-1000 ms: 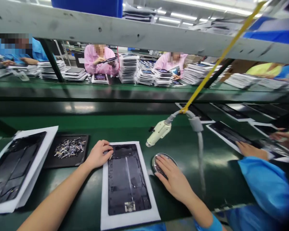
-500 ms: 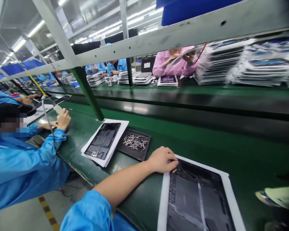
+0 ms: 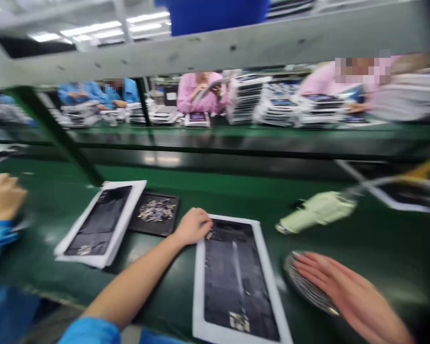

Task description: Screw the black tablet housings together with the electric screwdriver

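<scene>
My left hand [image 3: 194, 226] rests at the upper left corner of a black tablet panel [image 3: 224, 272], its fingers curled together. A tiny light-coloured piece shows by its fingertips; whether they grip it is hidden. The panel lies on a white sheet [image 3: 198, 306] on the green bench. Over a round metallic dish [image 3: 317, 292] is my right hand [image 3: 347, 291], fingers stretched out and somewhat blurred. What the dish contains is unclear. Just beyond it lies a pale green electric hand tool [image 3: 317, 212] with a cable.
Left of the panel, a black tray [image 3: 172, 224] carries a heap of small parts [image 3: 157, 210]. Another panel [image 3: 102, 217] lies on white sheets beside it. A co-worker's hand [image 3: 3, 196] is at far left. A green post [image 3: 64, 143] and grey beam [image 3: 200, 52] cross ahead.
The view has swung to the right. My right hand has come into view over the round dish, and the green tool shows whole. My left hand stays at the panel corner.
</scene>
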Demonstrator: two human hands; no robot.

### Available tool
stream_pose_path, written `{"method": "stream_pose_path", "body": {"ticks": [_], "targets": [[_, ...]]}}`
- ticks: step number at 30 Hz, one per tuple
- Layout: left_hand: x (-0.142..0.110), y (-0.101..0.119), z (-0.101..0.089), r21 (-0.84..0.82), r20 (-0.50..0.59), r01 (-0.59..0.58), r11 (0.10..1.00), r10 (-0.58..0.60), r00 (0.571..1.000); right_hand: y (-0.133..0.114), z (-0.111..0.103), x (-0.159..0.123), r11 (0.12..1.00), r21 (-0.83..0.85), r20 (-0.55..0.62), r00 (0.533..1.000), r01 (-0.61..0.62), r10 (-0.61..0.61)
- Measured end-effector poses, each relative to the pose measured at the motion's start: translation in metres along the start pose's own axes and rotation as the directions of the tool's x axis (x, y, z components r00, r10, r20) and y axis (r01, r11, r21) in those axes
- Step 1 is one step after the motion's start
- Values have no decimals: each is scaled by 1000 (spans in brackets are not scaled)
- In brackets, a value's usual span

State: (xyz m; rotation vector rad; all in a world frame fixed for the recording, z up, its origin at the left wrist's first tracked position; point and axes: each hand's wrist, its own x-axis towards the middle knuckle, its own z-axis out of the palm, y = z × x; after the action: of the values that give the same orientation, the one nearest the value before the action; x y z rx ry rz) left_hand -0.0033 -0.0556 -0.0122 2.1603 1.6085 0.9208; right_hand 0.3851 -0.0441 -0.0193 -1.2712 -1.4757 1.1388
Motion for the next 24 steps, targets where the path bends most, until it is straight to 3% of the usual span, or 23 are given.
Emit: {"method": "stream_pose_path", "body": {"ticks": [1, 2, 4, 12, 15, 20, 24], "targets": [[1, -1, -3, -2, -1, 3, 1000, -3, 1000, -9, -6, -1, 973, 141, -6, 983, -180, 183], [2, -3, -5, -6, -2, 6, 1000, -6, 1000, -17, -10, -2, 928, 250, -36, 955, -277, 295], [5, -8, -7, -24, 8, 4, 1000, -4, 1000, -28, -12, -4, 872, 377, -102, 922, -312, 374], [5, -12, -9, -23, 12, 1, 1000, -1, 1000, -42, 18, -10, 798, 476, 2, 908, -370, 419], [6, -14, -9, -19, 15, -5, 1000, 5, 1000, -49, 12, -14, 814, 387, 63, 894, -432, 444], [8, -17, -8, -18, 15, -13, 1000, 13, 1000, -61, -6, -27, 855, 306, -26, 894, -420, 448], [9, -17, -8, -17, 15, -11, 1000, 11, 1000, -58, 7, -28, 814, 328, 90, 874, -479, 478]]}}
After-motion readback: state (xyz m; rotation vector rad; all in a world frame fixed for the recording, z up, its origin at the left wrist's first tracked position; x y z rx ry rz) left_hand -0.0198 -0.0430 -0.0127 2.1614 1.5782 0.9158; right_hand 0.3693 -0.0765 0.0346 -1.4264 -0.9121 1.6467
